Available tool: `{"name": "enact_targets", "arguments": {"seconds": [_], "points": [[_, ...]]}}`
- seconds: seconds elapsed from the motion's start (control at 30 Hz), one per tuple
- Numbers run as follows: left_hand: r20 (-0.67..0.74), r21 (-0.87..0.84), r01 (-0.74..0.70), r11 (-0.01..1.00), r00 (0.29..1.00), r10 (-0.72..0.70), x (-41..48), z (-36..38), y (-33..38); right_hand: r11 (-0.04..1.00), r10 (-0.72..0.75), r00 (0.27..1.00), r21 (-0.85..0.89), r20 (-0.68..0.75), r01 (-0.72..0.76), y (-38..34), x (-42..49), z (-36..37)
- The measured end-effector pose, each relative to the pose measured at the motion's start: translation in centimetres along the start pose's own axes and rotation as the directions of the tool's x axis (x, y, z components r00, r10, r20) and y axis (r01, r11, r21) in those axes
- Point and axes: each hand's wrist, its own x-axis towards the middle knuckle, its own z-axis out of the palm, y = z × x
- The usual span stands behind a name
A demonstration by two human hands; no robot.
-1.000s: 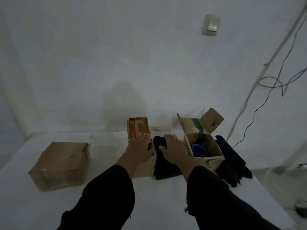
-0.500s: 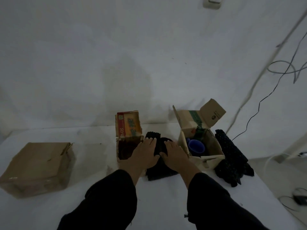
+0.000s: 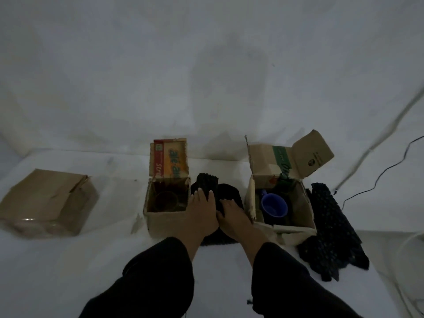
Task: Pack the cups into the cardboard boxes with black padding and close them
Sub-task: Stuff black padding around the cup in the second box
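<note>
Head view, dim light. A white-covered table [image 3: 68, 271] is seen against a white wall.

Near the middle stands a small open cardboard box with a red-and-yellow printed flap [image 3: 168, 222], flap upright at the far side. A dark brown cup [image 3: 166, 200] is seen inside it, mouth up.

To the right stands a second open cardboard box with a green-printed flap [image 3: 250, 203], its flaps raised at the back and folded outward at the front. A blue cup [image 3: 274, 206] lies inside it, tilted.

The gap between the two open boxes is filled by a black knobbly padding piece [image 3: 205, 182], which touches both box walls. The left hand [image 3: 202, 214] is laid on it with fingers straight and flat. The right hand [image 3: 234, 216] rests just beside, fingers bent over the padding; whether they grip or only press cannot be told in this light. Both forearms are covered by dark sleeves [image 3: 160, 276].

A second heap of black padding [image 3: 330, 226] lies against the right box's outer wall, near the table's right edge.

A closed brown cardboard box [image 3: 48, 203] sits well apart at the left edge; white surface shows between it and the middle box. A thin black cable [image 3: 378, 177] runs beyond the right edge.
</note>
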Motion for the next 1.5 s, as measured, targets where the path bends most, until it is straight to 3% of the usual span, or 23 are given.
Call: {"name": "enact_targets", "arguments": {"seconds": [0.17, 0.3, 0.53, 0.73, 0.9, 1.07, 1.17, 1.27, 1.37, 1.5], "points": [[0.02, -0.048, 0.076, 0.996, 0.997, -0.075, 0.8, 1.3, 1.2, 0.997, 0.008, 1.0, 0.077, 0.018, -0.009, 1.0, 1.1, 1.0], [-0.022, -0.266, 0.115, 0.957, 0.992, -0.126, 1.0, 2.3, 1.5, 0.979, -0.037, 0.998, 0.198, -0.049, 0.046, 1.7, 1.5, 1.7], [-0.167, -0.573, 0.156, 0.805, 0.939, -0.301, 0.8, 1.5, 1.7, 0.915, 0.065, 0.993, 0.402, -0.103, -0.018, 1.0, 2.2, 2.6], [-0.092, -0.72, 0.14, 0.679, 0.952, -0.293, 0.2, 0.7, 1.7, 0.858, 0.117, 0.986, 0.513, -0.121, -0.038, -0.2, 2.1, 1.8], [-0.097, -0.754, 0.079, 0.653, 0.968, -0.229, 0.0, 0.1, 1.1, 0.792, 0.169, 0.967, 0.611, -0.189, -0.019, -1.2, 1.8, 1.2], [-0.157, -0.603, 0.073, 0.795, 0.966, -0.207, 0.4, -1.1, 0.7, 0.631, 0.226, 0.957, 0.776, -0.18, -0.003, -2.3, 0.5, -0.5], [-0.125, -0.583, 0.11, 0.805, 0.967, -0.223, 0.6, -1.5, 0.4, 0.535, 0.244, 0.963, 0.844, -0.111, -0.038, -2.8, 0.4, -1.6], [-0.099, -0.613, 0.103, 0.784, 0.974, -0.205, 0.5, -1.7, 0.2, 0.424, 0.25, 0.967, 0.903, -0.044, -0.069, -3.1, 0.4, -2.6], [-0.105, -0.721, 0.055, 0.691, 0.976, -0.188, 1.3, -1.4, -0.6, 0.327, 0.222, 0.975, 0.94, 0.027, -0.101, -3.6, 0.4, -3.5], [-0.12, -0.791, 0.025, 0.611, 0.974, -0.194, 0.5, -3.4, -0.9, 0.269, 0.164, 0.983, 0.955, 0.084, -0.127, -4.6, 0.6, -4.2]]}}
